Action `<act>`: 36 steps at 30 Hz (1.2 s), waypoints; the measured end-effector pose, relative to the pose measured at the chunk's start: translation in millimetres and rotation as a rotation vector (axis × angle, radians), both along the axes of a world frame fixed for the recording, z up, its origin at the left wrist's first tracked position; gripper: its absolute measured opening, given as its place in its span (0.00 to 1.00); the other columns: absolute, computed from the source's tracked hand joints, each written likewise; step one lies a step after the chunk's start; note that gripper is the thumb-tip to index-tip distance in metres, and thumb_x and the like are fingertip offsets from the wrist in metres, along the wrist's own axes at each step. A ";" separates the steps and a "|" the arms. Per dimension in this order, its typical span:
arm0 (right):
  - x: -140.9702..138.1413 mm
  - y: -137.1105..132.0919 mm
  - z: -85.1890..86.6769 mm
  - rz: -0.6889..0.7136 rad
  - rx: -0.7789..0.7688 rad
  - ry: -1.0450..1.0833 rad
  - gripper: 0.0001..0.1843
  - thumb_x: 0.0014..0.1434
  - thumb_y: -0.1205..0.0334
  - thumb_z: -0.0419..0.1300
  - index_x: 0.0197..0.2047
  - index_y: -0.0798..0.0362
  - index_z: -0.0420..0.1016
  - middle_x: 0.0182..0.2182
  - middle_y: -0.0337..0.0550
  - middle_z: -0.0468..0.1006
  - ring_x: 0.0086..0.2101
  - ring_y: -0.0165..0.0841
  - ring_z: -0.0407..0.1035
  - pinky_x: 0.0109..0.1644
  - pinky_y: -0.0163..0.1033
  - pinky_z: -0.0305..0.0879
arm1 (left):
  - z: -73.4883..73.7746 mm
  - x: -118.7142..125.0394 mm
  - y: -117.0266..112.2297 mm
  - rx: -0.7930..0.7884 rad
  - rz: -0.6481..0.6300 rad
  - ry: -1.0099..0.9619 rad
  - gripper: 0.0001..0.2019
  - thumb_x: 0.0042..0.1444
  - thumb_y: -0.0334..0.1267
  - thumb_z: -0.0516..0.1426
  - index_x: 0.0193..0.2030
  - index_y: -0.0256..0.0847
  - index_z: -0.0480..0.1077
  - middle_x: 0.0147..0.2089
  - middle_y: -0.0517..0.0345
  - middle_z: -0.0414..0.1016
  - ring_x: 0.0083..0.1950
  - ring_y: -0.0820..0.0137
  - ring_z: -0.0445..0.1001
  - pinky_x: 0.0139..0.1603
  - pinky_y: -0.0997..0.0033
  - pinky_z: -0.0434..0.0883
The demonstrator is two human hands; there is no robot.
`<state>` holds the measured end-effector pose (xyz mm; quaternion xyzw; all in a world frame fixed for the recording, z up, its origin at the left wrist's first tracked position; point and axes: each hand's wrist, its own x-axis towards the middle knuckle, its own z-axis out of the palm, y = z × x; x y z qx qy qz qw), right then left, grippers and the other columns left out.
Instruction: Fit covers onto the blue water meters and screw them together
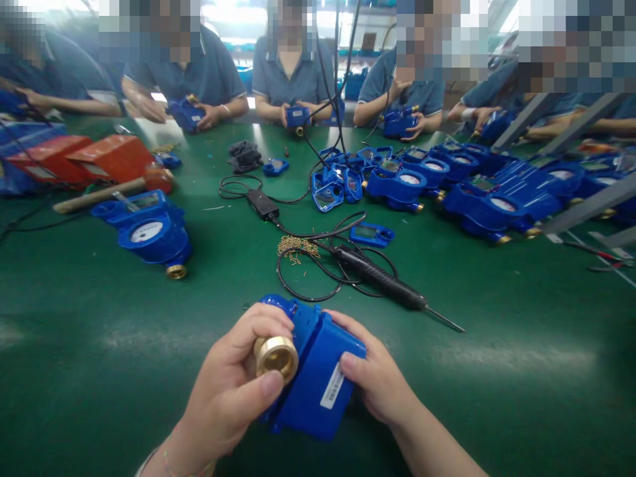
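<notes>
Between both hands I hold a blue water meter (318, 371) tilted above the green table, its barcode label facing me. My left hand (233, 377) is closed around the brass pipe end, thumb on the rim of the opening. My right hand (375, 371) grips the far side of the blue box part, thumb on its face and fingers behind it. The meter's dial side is turned away from view. Beyond it lie a black electric screwdriver (382, 278) with a long bit and a pile of small brass screws (298, 248).
Another water meter (149, 228) stands at left near a mallet (114, 190) and orange boxes (114, 159). Many meters (497, 199) crowd the right side. Blue covers (372, 234), a cable box (262, 204) and looped cords lie mid-table. Co-workers (293, 79) sit opposite, holding meters.
</notes>
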<state>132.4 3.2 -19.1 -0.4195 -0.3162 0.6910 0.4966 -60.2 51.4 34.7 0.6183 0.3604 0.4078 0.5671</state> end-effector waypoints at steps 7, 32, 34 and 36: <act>-1.0 4.6 3.7 -0.017 -0.035 0.022 0.35 0.45 0.49 0.69 0.55 0.49 0.66 0.51 0.49 0.71 0.41 0.40 0.71 0.45 0.45 0.67 | -4.2 0.5 0.2 0.136 -0.026 0.046 0.08 0.55 0.46 0.55 0.37 0.47 0.68 0.40 0.60 0.66 0.42 0.68 0.64 0.42 0.73 0.63; 8.5 0.6 -1.6 -0.119 -0.048 0.038 0.30 0.49 0.43 0.65 0.50 0.49 0.66 0.42 0.41 0.74 0.39 0.34 0.70 0.43 0.36 0.66 | -10.4 37.9 -20.7 0.503 0.026 0.205 0.08 0.55 0.39 0.53 0.41 0.42 0.62 0.41 0.57 0.65 0.43 0.68 0.66 0.45 0.67 0.65; 9.2 3.2 -3.4 -0.207 -0.101 0.059 0.29 0.49 0.41 0.64 0.49 0.49 0.67 0.44 0.42 0.75 0.42 0.36 0.70 0.47 0.39 0.66 | -12.5 39.1 -18.9 0.486 -0.037 0.184 0.15 0.56 0.42 0.55 0.48 0.42 0.61 0.46 0.54 0.64 0.48 0.66 0.65 0.50 0.65 0.64; 12.2 8.1 -6.6 -0.287 -0.186 0.065 0.32 0.48 0.38 0.63 0.49 0.49 0.68 0.43 0.43 0.76 0.45 0.39 0.70 0.51 0.43 0.65 | -13.2 39.9 -18.6 0.460 -0.072 0.137 0.24 0.56 0.43 0.55 0.57 0.40 0.54 0.54 0.48 0.59 0.57 0.62 0.60 0.58 0.61 0.60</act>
